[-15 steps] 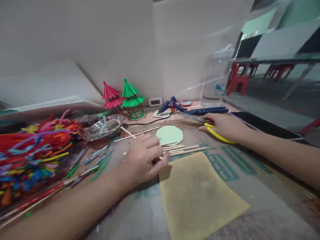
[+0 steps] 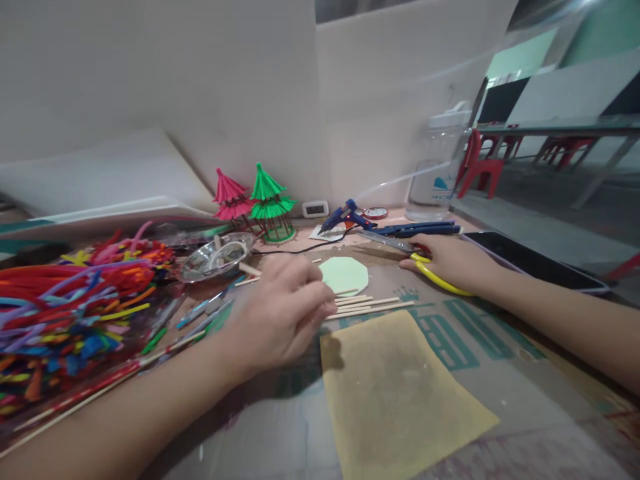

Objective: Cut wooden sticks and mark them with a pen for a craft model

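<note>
Currently the left hand (image 2: 293, 307), a little blurred, is curled over the middle of the bench (image 2: 260, 433), fingers drawn inward on a pale wooden stick (image 2: 250, 269) whose end juts out past the knuckles; the fingertips' exact hold on it is hidden. More loose sticks (image 2: 370, 308) lie side by side just beyond the fingertips, some near the front rim of a pale green octagon (image 2: 345, 272), with a yellowish sheet (image 2: 400, 393) between them and the bench's near edge. Toward the right edge, the right hand (image 2: 443, 260) is closed around the yellow handle of the scissors (image 2: 390, 239), thumb and fingers bent, the blades pointing leftward. A dark tablet-like slab (image 2: 530, 260) lies along that edge, and a clear bottle (image 2: 433, 173) stands at the back right corner. By the back edge are a blue glue gun (image 2: 345, 217) and two small tiered models, one red (image 2: 231, 193), one green (image 2: 270, 200).
</note>
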Available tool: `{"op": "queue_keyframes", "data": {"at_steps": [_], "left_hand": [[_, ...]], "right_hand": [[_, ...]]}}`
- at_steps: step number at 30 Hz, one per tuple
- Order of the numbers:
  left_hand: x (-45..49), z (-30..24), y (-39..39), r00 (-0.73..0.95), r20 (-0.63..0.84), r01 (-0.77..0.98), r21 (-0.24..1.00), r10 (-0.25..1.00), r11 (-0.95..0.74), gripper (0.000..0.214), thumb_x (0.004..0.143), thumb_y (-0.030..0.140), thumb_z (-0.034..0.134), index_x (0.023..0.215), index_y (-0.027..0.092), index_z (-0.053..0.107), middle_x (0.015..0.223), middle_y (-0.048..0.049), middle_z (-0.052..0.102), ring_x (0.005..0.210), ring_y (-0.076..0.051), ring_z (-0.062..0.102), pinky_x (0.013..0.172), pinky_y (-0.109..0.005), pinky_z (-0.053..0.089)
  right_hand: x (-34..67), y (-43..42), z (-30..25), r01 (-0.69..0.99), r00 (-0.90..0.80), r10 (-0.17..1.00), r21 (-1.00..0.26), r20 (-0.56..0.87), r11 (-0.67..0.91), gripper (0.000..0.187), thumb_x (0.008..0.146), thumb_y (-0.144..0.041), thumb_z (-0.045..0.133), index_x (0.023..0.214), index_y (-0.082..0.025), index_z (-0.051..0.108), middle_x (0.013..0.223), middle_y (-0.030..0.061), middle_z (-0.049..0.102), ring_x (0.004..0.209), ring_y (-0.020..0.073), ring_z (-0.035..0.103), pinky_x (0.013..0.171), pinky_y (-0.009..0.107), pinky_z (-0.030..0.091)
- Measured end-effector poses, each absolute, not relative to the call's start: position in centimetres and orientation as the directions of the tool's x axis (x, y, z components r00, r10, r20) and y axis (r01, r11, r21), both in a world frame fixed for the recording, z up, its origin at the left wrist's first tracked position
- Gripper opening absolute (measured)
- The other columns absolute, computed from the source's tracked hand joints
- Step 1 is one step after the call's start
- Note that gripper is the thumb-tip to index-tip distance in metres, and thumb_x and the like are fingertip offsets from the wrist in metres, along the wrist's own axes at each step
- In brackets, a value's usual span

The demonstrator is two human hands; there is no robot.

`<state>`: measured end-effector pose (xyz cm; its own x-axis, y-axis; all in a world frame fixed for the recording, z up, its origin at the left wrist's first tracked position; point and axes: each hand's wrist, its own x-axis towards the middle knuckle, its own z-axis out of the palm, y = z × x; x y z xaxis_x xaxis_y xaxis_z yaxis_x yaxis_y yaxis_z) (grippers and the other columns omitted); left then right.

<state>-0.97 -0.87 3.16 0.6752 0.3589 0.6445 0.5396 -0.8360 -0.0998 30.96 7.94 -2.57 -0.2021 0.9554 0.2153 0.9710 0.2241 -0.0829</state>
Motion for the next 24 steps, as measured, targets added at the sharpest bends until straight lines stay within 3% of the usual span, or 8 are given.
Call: {"op": "queue_keyframes", "data": {"at_steps": [3,5,8,10,12,16,20,24], "left_hand": [[-1.9,6.7,-0.9,0.455,0.779,0.687,0.0,0.43,-0.727,0.021,0.098,0.026,0.053,0.089,0.023,0.071,0.086,-0.0037,0.055,0.085,-0.019,0.052,0.077,-0.035,0.042],[-2.9,8.4,-0.4,0.399,0.737,0.659,0.184,0.546,-0.729,0.023,0.1,0.032,0.051,0.096,0.025,0.072,0.077,-0.0003,0.059,0.07,-0.014,0.054,0.065,-0.029,0.043],[-4.5,9.0,1.3,0.141,0.682,0.655,0.479,0.718,-0.584,0.025,0.097,0.039,0.055,0.096,0.02,0.071,0.073,0.0001,0.068,0.063,-0.013,0.059,0.059,-0.024,0.046],[-5.6,8.0,3.0,0.082,0.572,0.719,0.533,0.816,-0.445,0.029,0.092,0.042,0.056,0.1,0.018,0.071,0.08,-0.0024,0.074,0.065,-0.015,0.064,0.06,-0.024,0.05],[-6.7,6.3,4.9,0.097,0.478,0.784,0.504,0.873,-0.363,0.036,0.092,0.045,0.051,0.103,0.016,0.071,0.084,-0.0049,0.077,0.071,-0.018,0.07,0.064,-0.026,0.054],[-8.5,2.6,7.5,0.138,0.425,0.859,0.398,0.894,-0.322,0.036,0.091,0.039,0.048,0.101,0.015,0.072,0.086,-0.0096,0.079,0.077,-0.024,0.073,0.071,-0.033,0.056],[-9.0,0.8,8.1,0.284,0.378,0.898,0.218,0.881,-0.383,0.029,0.087,0.029,0.05,0.094,0.019,0.076,0.102,-0.0117,0.078,0.1,-0.029,0.071,0.094,-0.041,0.052],[-8.4,0.4,7.7,0.417,0.34,0.877,0.092,0.843,-0.471,0.029,0.089,0.025,0.05,0.098,0.021,0.077,0.112,-0.0097,0.076,0.112,-0.026,0.066,0.106,-0.04,0.046]], "right_hand": [[31.1,8.0,-2.7,0.969,-0.212,0.953,-0.082,0.217,0.234,0.047,0.091,-0.064,0.049,0.104,-0.022,0.066,0.099,0.0106,0.077,0.083,0.0321,0.07,0.062,0.034,0.043],[31.1,8.1,-2.8,0.967,-0.213,0.951,-0.094,0.224,0.239,0.048,0.09,-0.064,0.05,0.108,-0.023,0.066,0.103,0.0108,0.077,0.087,0.0326,0.07,0.064,0.034,0.044],[31.2,8.3,-3.1,0.965,-0.206,0.95,-0.111,0.236,0.237,0.049,0.089,-0.063,0.054,0.112,-0.022,0.066,0.109,0.0123,0.076,0.095,0.0335,0.07,0.07,0.035,0.046],[31.2,8.4,-3.2,0.964,-0.211,0.948,-0.113,0.237,0.242,0.047,0.089,-0.062,0.054,0.109,-0.022,0.067,0.107,0.0129,0.076,0.095,0.0333,0.07,0.072,0.035,0.046],[31.1,8.4,-3.2,0.962,-0.215,0.948,-0.116,0.234,0.247,0.045,0.09,-0.061,0.053,0.106,-0.022,0.067,0.104,0.0123,0.076,0.093,0.0326,0.07,0.07,0.035,0.046],[31.1,8.3,-3.3,0.963,-0.213,0.948,-0.115,0.237,0.245,0.045,0.091,-0.061,0.052,0.11,-0.022,0.066,0.107,0.012,0.076,0.092,0.0327,0.07,0.068,0.035,0.046],[31.1,8.2,-3.3,0.962,-0.219,0.947,-0.113,0.236,0.25,0.044,0.091,-0.061,0.051,0.107,-0.022,0.065,0.105,0.0112,0.077,0.089,0.0321,0.071,0.067,0.034,0.045],[31.1,8.2,-3.3,0.962,-0.22,0.946,-0.105,0.237,0.251,0.045,0.092,-0.061,0.051,0.109,-0.022,0.065,0.105,0.0111,0.077,0.09,0.0323,0.071,0.067,0.034,0.045]]}}
